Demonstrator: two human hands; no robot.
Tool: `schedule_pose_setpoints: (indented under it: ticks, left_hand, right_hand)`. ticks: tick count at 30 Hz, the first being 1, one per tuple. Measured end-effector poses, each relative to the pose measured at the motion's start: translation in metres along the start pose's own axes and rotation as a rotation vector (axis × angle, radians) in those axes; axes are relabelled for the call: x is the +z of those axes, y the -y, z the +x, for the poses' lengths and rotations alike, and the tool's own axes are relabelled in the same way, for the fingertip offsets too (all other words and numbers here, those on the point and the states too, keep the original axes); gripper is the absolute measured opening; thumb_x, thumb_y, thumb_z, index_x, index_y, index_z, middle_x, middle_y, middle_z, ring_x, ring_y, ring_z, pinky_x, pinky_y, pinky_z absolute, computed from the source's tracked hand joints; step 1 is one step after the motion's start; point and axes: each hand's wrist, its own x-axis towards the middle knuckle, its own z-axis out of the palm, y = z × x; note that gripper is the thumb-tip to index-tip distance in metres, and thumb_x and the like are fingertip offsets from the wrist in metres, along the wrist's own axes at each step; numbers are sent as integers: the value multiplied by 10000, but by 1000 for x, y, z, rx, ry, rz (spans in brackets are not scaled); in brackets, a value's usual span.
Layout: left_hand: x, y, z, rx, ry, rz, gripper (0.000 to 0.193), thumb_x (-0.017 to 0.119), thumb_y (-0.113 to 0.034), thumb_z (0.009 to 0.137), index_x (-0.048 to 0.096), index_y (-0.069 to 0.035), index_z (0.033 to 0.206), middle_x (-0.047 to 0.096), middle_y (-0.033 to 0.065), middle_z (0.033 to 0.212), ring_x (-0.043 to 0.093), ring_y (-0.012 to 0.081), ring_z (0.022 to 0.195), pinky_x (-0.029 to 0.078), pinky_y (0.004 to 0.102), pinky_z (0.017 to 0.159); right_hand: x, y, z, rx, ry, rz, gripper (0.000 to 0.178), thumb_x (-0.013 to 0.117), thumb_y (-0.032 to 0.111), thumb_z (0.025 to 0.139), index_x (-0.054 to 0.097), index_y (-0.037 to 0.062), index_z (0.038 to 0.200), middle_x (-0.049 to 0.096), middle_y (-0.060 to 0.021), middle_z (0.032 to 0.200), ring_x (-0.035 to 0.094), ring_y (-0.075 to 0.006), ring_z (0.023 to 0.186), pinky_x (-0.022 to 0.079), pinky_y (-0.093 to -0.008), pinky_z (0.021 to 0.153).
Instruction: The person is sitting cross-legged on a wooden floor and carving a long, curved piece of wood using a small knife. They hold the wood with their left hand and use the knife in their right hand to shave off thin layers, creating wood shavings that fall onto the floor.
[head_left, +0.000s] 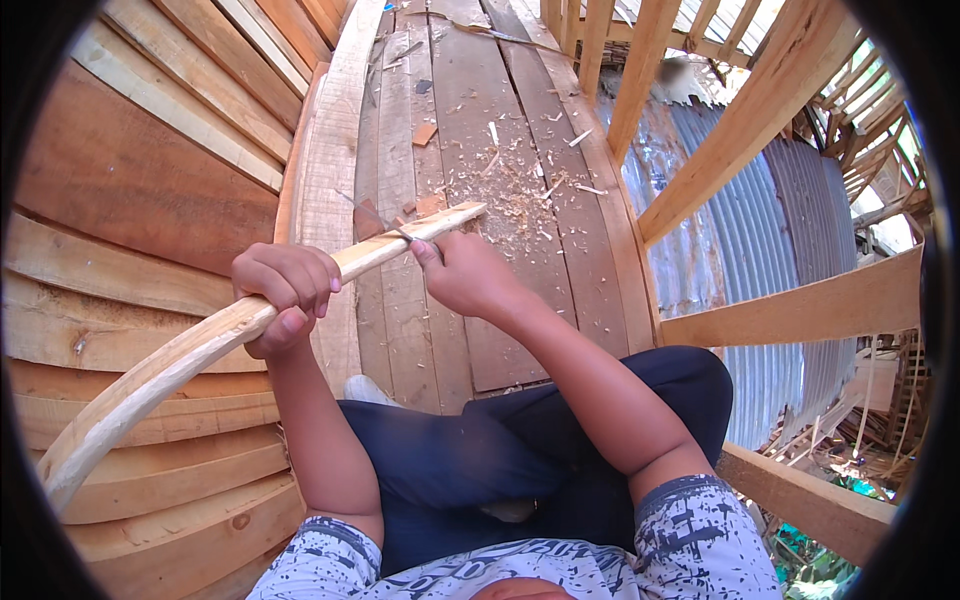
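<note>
My left hand [287,290] is wrapped round a long, pale wooden pole [372,254], which slants from the lower left up to a narrowed end beyond my right hand. My right hand [466,275] is closed near that far end, gripping a knife whose thin dark blade [402,234] lies across the pole's upper side. The knife's handle is hidden inside my fingers. My thumb presses close to the blade. Behind my left hand the pole reaches past my forearm to the left rim of the view.
Wood shavings [510,195] and chips lie scattered over the plank floor [480,90] ahead. A board wall [140,170] runs close along the left. On the right stands an open wooden railing [790,305], with corrugated metal sheets [740,200] beyond it. My bent legs [440,450] rest on the floor.
</note>
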Motion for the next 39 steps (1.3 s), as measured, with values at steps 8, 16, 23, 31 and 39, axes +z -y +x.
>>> schedule_pose_setpoints:
  ticks: [8, 16, 23, 31, 39]
  left_hand:
    - [0, -2, -1, -2, -16, 12, 288, 730, -129, 739, 511, -99, 555, 524, 17, 510, 540, 164, 458, 514, 338, 604]
    - [7, 0, 4, 5, 2, -13, 290, 732, -131, 736, 510, -94, 554, 526, 21, 510, 537, 165, 458, 507, 341, 602]
    - [7, 3, 0, -3, -17, -28, 272, 734, -128, 733, 532, -87, 556, 546, 33, 523, 549, 170, 473, 511, 341, 608]
    - [3, -1, 0, -1, -21, 1, 265, 741, -132, 729, 549, -83, 553, 559, 36, 529, 563, 171, 480, 522, 344, 618]
    - [5, -3, 3, -7, -9, -7, 286, 759, -130, 727, 545, -83, 543, 563, 36, 530, 565, 172, 480, 524, 341, 612]
  right_hand:
    - [4, -31, 17, 163, 47, 57, 553, 449, 403, 1039, 669, -67, 850, 672, -308, 865, 672, -441, 873, 499, -525, 796]
    - [8, -80, 23, 181, -22, 67, 552, 465, 399, 1032, 647, -69, 801, 660, -298, 805, 659, -450, 814, 488, -529, 746]
    - [11, -94, 21, 170, -88, -6, 534, 472, 387, 1025, 668, -61, 811, 668, -323, 835, 667, -464, 853, 493, -544, 765]
    - [0, -15, 3, 40, -7, -7, 532, 473, 406, 1030, 660, -46, 821, 670, -295, 815, 658, -453, 802, 495, -523, 733]
    - [2, -69, 18, 105, -51, -105, 557, 445, 373, 1033, 666, -84, 803, 670, -312, 819, 675, -459, 823, 501, -540, 744]
